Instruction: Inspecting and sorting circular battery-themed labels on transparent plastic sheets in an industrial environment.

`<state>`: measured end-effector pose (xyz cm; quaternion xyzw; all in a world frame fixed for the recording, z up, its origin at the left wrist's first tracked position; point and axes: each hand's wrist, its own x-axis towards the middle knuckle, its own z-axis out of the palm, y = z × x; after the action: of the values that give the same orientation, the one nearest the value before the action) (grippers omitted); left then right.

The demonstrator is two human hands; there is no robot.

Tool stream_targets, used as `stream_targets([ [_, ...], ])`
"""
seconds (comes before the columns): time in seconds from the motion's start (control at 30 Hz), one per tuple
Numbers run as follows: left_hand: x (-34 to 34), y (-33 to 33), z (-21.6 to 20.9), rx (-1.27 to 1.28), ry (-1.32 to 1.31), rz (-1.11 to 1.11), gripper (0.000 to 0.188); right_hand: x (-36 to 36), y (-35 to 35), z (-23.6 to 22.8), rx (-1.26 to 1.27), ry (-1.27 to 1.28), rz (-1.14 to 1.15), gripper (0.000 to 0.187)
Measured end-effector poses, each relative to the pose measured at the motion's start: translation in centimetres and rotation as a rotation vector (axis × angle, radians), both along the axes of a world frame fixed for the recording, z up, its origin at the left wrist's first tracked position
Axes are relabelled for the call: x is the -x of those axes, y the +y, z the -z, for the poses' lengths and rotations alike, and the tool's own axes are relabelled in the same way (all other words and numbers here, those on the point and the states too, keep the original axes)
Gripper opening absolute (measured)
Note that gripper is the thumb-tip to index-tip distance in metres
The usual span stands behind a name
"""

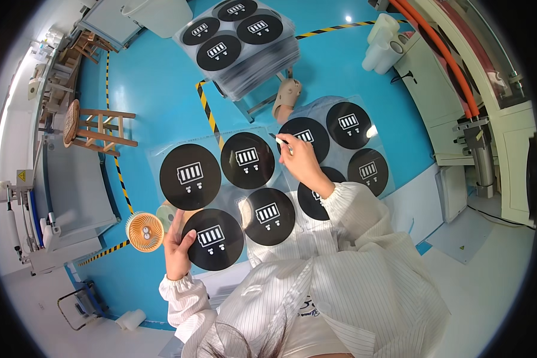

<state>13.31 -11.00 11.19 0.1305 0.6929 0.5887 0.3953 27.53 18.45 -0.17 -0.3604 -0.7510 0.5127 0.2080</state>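
A clear plastic sheet (pixel 227 200) printed with black discs lies across my front, each disc marked with a white battery symbol. My left hand (pixel 178 249) grips the sheet's left edge, thumb on top beside the lower left black disc (pixel 213 238) and fingers partly behind the sheet. A slim pen-like tool (pixel 278 139), pale with a dark tip, is pinched in my right hand (pixel 301 160). Its tip is close to the upper middle disc (pixel 247 160). To the right, a second group of discs (pixel 348 125) on clear film extends over my legs, partly covered by my right forearm.
Beyond the sheet stands a thick stack of similar printed sheets (pixel 259 68). An orange fan (pixel 145 231) is left of my left hand. A wooden stool (pixel 95 127) stands farther left, machinery (pixel 480 155) on the right. Clear rolls (pixel 383 48) sit at the far right.
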Motion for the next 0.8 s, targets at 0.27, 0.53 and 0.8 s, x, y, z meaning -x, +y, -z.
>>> stream_targets([
  [0.27, -0.18, 0.04, 0.03, -0.075, -0.017, -0.049, 0.062, 0.09, -0.31, -0.33, 0.009, 0.121, 0.043, 0.024],
  [0.53, -0.22, -0.01, -0.3, -0.063, -0.029, -0.042, 0.063, 0.77, 0.21, -0.1, 0.047, 0.062, 0.009, 0.025],
  [0.8, -0.26, -0.23, -0.56, -0.074, -0.021, -0.051, 0.063, 0.71, 0.46, -0.68, 0.069, 0.095, -0.02, 0.025],
])
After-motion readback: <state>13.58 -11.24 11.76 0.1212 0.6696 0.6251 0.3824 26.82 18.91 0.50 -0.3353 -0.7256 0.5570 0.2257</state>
